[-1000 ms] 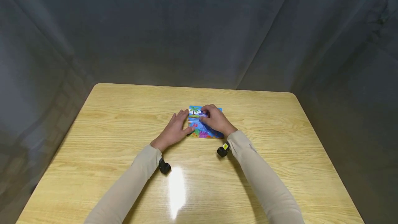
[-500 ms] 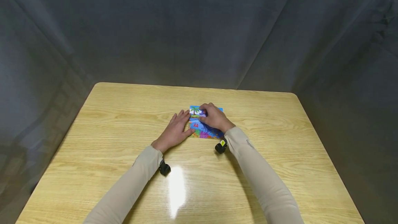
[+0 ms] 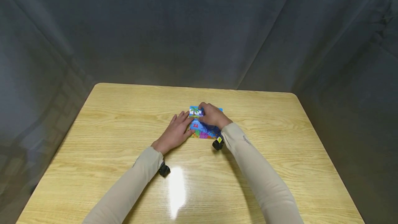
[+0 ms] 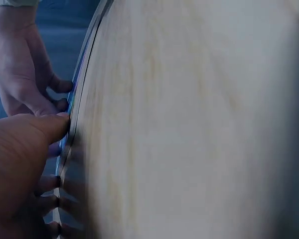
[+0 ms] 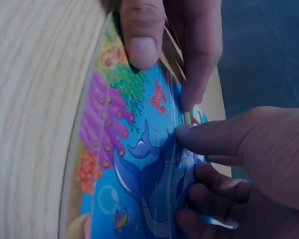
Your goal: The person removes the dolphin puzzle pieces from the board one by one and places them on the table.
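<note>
A jigsaw puzzle [image 3: 203, 132] with a bright sea scene lies flat on the table. Its crab, purple coral and blue dolphins [image 5: 147, 174] show in the right wrist view, crossed by thin seams. My left hand [image 3: 175, 130] rests along its left edge, fingers mostly straight, thumb and index finger touching the picture. Over the upper middle, my right hand [image 3: 214, 116] has curled fingers and a thumb set on the dolphin area, pinching what looks like a puzzle piece, mostly hidden. In the left wrist view, the puzzle [image 4: 72, 99] appears only as a thin edge.
The wooden table [image 3: 124, 113] surrounds the puzzle, with a bright light reflection in front. Dark grey curtains [image 3: 155, 34] stand behind and at both sides. Each wrist bears a small black camera [image 3: 164, 169].
My right hand has shifted slightly to the left and away from me over the puzzle. The left index finger has come onto the picture. The puzzle has barely moved.
</note>
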`<act>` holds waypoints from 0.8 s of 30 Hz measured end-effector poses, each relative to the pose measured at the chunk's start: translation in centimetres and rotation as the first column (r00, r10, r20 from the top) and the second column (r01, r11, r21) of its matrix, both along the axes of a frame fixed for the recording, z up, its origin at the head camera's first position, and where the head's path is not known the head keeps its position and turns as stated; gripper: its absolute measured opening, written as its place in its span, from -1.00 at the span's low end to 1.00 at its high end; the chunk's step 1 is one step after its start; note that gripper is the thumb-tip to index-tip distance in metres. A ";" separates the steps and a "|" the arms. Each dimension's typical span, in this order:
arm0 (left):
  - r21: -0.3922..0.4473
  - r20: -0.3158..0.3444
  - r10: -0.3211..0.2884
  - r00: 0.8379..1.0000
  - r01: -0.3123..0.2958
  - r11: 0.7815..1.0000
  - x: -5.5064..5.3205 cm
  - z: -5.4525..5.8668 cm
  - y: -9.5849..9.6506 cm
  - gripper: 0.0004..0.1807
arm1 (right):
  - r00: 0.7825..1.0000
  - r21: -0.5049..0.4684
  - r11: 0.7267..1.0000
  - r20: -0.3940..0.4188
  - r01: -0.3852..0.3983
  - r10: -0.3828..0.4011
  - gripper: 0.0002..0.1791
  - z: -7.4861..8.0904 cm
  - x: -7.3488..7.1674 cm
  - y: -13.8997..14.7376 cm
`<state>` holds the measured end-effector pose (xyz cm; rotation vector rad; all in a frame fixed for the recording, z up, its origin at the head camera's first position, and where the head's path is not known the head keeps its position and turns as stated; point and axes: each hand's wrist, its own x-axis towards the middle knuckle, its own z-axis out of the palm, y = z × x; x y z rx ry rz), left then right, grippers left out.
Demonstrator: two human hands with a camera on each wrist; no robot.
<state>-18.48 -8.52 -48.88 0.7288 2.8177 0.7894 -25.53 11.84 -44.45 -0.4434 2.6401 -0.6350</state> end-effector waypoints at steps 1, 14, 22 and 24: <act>-0.001 -0.006 -0.007 1.000 0.007 1.000 0.1 0.1 0.0 -0.35 | 1.000 0.002 1.000 0.009 0.006 -0.006 -0.45 0.1 0.0 0.0; -0.030 0.014 -0.057 0.998 0.057 0.998 -0.1 0.3 -0.5 -0.43 | 0.998 -0.042 0.998 0.037 0.051 -0.050 -0.48 0.0 0.0 -0.1; -0.040 0.015 -0.060 0.998 0.060 0.997 -0.2 0.2 -0.6 -0.43 | 0.997 -0.043 0.997 -0.037 0.064 -0.065 -0.47 -0.6 0.0 -0.2; -0.042 0.012 -0.060 0.998 0.060 0.997 -0.3 0.2 -0.6 -0.43 | 0.996 -0.033 0.997 -0.048 0.075 -0.077 -0.45 -0.6 0.0 -0.2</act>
